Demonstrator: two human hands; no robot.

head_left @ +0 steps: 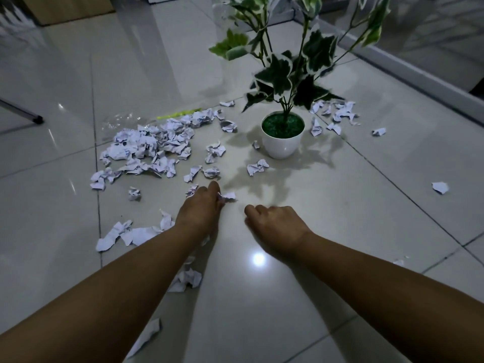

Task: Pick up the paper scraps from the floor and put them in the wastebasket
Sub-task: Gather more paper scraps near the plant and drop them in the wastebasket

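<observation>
Crumpled white scrap (227,197) pinched in left hand (200,208) grip; right hand (275,224) curled loosely, empty.

Your two arms reach out over the floor (340,205). Your left hand (200,208) is beside your right hand (275,224), with a gap between them. A small scrap (228,196) touches your left fingers. Far in front of your right hand stands the plant pot (282,142). A big heap of paper scraps (152,145) lies to the left of the pot. More scraps (337,113) lie behind the pot on the right. Some torn pieces (125,234) lie left of your left arm, and some sit under it.
</observation>
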